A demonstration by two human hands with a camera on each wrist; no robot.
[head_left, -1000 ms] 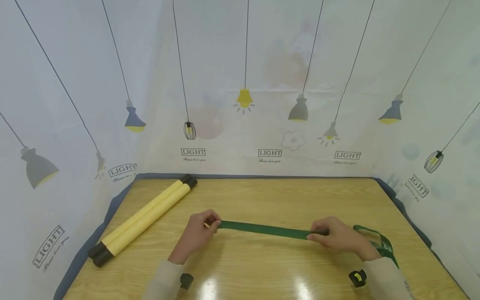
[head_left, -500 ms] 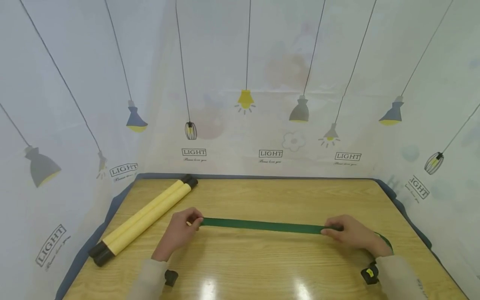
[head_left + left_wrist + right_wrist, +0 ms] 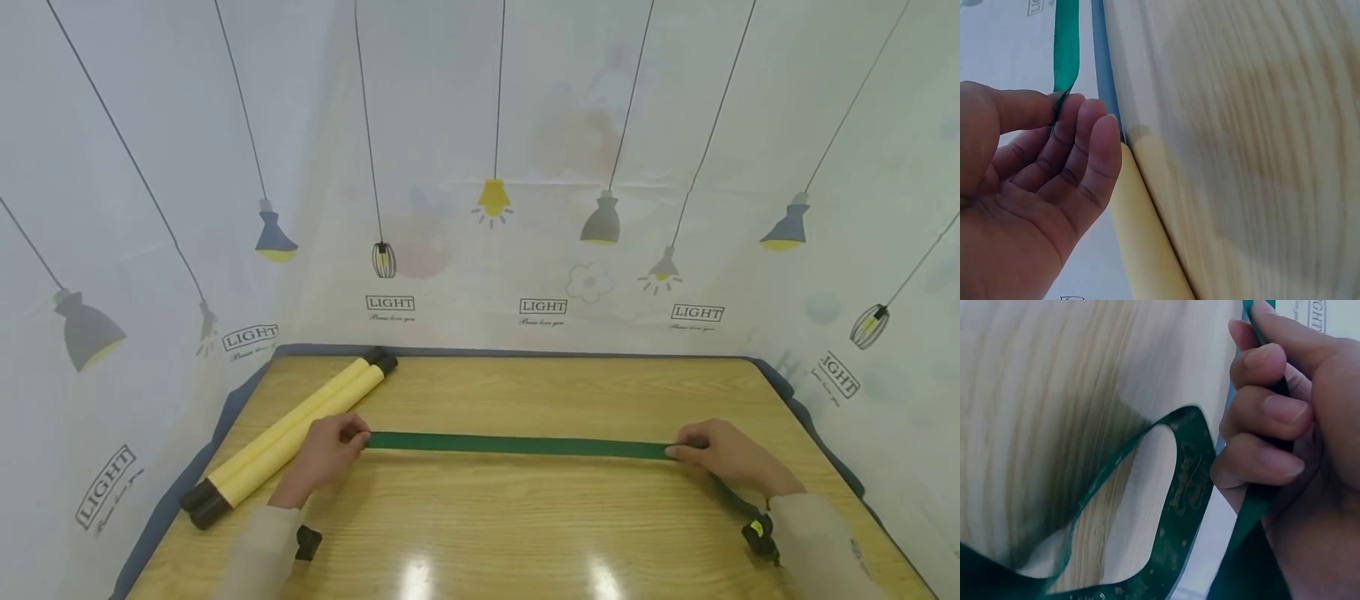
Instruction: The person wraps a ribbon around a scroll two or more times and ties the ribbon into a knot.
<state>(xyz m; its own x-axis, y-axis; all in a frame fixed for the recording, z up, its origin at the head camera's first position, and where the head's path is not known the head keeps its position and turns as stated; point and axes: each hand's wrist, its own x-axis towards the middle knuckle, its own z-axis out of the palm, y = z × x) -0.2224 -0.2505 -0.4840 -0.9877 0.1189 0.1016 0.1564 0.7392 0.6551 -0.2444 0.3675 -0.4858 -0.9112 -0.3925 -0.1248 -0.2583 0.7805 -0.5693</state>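
Two hands [image 3: 324,454] [image 3: 735,458] pinch one ribbon [image 3: 517,445] near two tubes [image 3: 277,454]

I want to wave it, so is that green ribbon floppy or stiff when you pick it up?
The green ribbon would probably flop, since its loose part curls into a loop near the right hand. It's likely light too: it looks thin, and the left hand just pinches it.
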